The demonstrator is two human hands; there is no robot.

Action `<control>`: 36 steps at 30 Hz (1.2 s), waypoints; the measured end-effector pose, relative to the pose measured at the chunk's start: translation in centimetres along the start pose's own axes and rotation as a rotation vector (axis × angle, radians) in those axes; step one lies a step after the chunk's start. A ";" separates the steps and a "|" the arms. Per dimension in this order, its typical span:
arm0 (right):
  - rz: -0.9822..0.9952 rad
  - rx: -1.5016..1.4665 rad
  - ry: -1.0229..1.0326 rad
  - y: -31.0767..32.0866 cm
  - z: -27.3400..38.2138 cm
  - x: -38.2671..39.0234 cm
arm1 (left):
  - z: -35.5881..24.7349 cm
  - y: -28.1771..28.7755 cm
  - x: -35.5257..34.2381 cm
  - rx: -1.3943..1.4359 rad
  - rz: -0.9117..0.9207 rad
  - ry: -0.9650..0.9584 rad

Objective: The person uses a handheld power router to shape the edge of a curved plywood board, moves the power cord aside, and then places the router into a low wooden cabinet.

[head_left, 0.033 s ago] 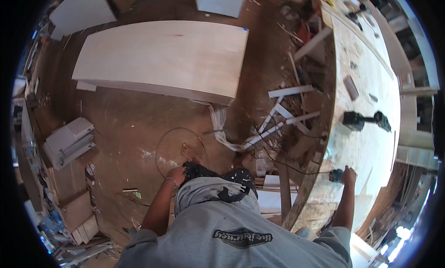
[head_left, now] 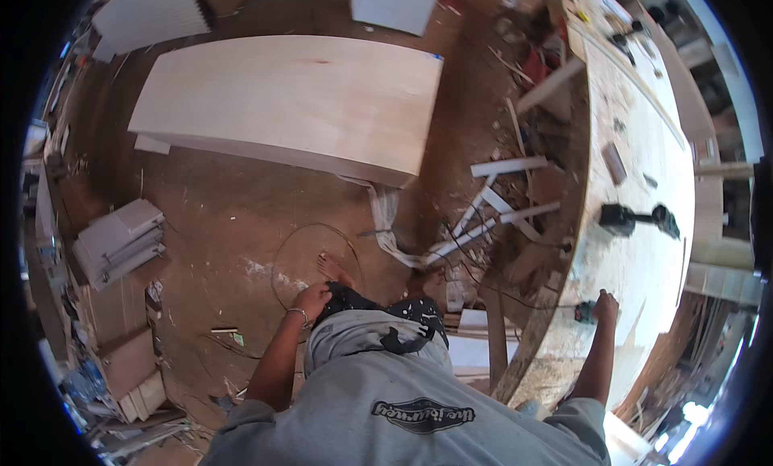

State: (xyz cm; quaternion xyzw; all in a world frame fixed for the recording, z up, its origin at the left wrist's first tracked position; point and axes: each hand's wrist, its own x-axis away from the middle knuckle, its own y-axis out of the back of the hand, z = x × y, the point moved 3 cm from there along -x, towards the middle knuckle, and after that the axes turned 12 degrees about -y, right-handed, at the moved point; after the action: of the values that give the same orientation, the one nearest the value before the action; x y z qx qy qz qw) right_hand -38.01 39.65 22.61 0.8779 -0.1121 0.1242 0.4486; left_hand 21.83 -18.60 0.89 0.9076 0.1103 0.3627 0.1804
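My left hand (head_left: 312,299), with a bracelet at its wrist, is closed at the edge of my dark, white-speckled shorts (head_left: 340,298) and seems to pinch the cloth. On the workbench at the right, my right hand (head_left: 605,306) is closed at a small dark green corded power tool (head_left: 585,311). The fist hides part of that tool, and a thin dark cord runs left from it over the bench edge. Farther up the bench (head_left: 592,260) lies a black cordless drill (head_left: 618,219). Beyond it is a brown wooden block (head_left: 613,164).
A large pale wooden panel box (head_left: 290,103) stands ahead on the brown floor. White offcuts (head_left: 509,165) and cords litter the floor beside the bench. Stacked grey-white boards (head_left: 121,240) sit at the left. A thin cable loop (head_left: 275,260) lies around my bare foot (head_left: 336,269).
The view has shifted slightly, so the floor items and bench sit a little farther right. Both hands keep their places at the shorts and the power tool.
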 end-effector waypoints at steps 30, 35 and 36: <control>-0.026 0.208 1.761 34.7 130.2 56.0 | 20.4 56.9 29.3 0.995 -0.248 0.211; 0.123 0.019 1.981 53.6 140.8 88.1 | 25.0 69.7 28.1 0.737 -0.558 0.280; 0.186 -0.086 2.020 55.6 142.4 91.9 | 26.4 72.3 27.7 0.693 -0.580 0.275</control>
State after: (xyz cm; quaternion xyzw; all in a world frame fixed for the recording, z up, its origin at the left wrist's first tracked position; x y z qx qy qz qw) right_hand 48.30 -116.14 13.42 0.3333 0.2475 0.8384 0.3532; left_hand 65.00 -81.78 29.77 0.7898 0.4966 0.3558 -0.0554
